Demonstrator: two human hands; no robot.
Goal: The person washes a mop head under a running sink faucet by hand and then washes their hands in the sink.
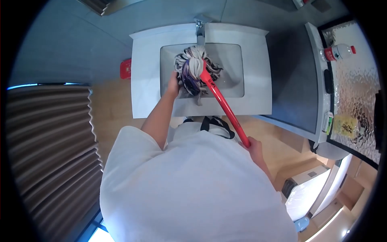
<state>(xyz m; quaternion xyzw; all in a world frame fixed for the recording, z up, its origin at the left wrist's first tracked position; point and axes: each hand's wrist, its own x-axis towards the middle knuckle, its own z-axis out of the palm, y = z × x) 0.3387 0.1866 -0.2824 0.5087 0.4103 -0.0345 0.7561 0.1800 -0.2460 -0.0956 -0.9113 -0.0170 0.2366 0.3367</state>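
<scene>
A shaggy mop head [194, 66] of white, purple and dark strands, on a glossy red pole [225, 107], is over the rectangular pale sink [237, 60]; the right hand [254, 149] wraps the pole, the left hand [173, 84] touches strands, its closure hidden.

Btl [339, 52] w/ red cap [353, 49], brn curtain [52, 149]

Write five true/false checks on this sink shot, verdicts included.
1. The right grip holds the mop's red handle. True.
2. The mop head is on the floor. False: it is at the sink basin.
3. The left grip is at the mop head. True.
4. The bottle at the picture's right has a blue cap. False: its cap is red.
5. The faucet is at the basin's far side, opposite the person. True.
</scene>
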